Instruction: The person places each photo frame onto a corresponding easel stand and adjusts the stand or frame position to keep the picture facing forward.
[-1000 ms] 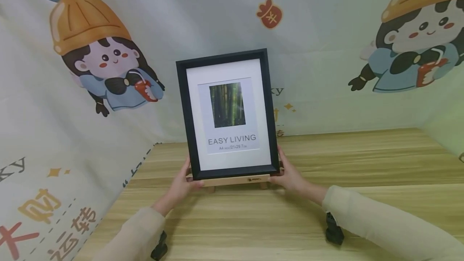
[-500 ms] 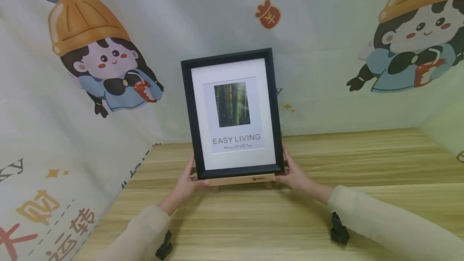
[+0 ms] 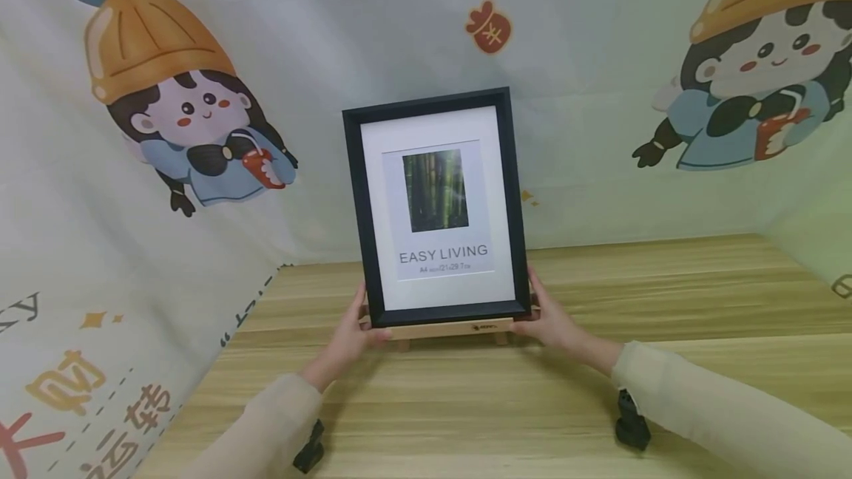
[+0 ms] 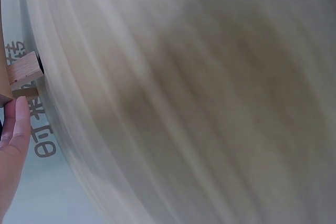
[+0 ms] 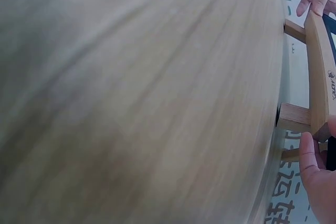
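Observation:
A black picture frame (image 3: 519, 205) holds a white mat and a bamboo print (image 3: 435, 191) marked "EASY LIVING". It leans back, slightly tilted, on the ledge of a small wooden easel (image 3: 439, 330). My left hand (image 3: 353, 331) grips the ledge's left end, thumb in front, its other fingers partly hidden behind the frame. At the opposite end, my right hand (image 3: 549, 322) holds the ledge the same way. In the right wrist view, the easel's short legs (image 5: 294, 117) reach down to the tabletop. The easel's back is hidden in the head view.
The wood-grain table (image 3: 665, 301) runs back to a hanging cloth (image 3: 586, 94) printed with cartoon figures and lettering. More of this cloth covers the left side. A dark device (image 3: 631, 420) hangs below the right wrist, and another dark device (image 3: 309, 449) below the left.
Both hands have shifted the easel and picture frame steadily to the right across the table. Their grip looks the same. The head view has turned slightly right.

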`<state>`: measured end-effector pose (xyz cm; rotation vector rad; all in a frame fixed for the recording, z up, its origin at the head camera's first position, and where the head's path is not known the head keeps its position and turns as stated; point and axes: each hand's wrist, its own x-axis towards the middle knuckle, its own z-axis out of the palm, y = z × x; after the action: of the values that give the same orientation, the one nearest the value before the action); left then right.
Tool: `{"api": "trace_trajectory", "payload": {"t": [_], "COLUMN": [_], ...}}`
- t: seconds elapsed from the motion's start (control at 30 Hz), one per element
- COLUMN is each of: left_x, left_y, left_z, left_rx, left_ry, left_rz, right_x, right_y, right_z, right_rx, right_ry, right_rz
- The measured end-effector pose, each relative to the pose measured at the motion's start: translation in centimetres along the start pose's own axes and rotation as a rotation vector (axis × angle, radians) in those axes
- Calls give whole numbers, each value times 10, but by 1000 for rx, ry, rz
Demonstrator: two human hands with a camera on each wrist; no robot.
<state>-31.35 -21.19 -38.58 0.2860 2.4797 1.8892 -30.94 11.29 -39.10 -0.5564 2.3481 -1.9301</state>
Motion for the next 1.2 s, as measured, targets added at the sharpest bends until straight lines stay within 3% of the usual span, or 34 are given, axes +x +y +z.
{"api": "trace_trajectory", "payload": {"t": [0.93, 1.2], "left_x": [11, 15], "left_y": [4, 6], "left_z": [26, 34], "left_rx": [-8, 13], "left_ry": [-30, -30], "left_rz": [37, 43], "right_x": [-10, -15], "right_y": [5, 6], "right_z": [-24, -31], "right_rx": [-64, -36], "right_ry": [25, 30], "right_rz": [2, 3]}}
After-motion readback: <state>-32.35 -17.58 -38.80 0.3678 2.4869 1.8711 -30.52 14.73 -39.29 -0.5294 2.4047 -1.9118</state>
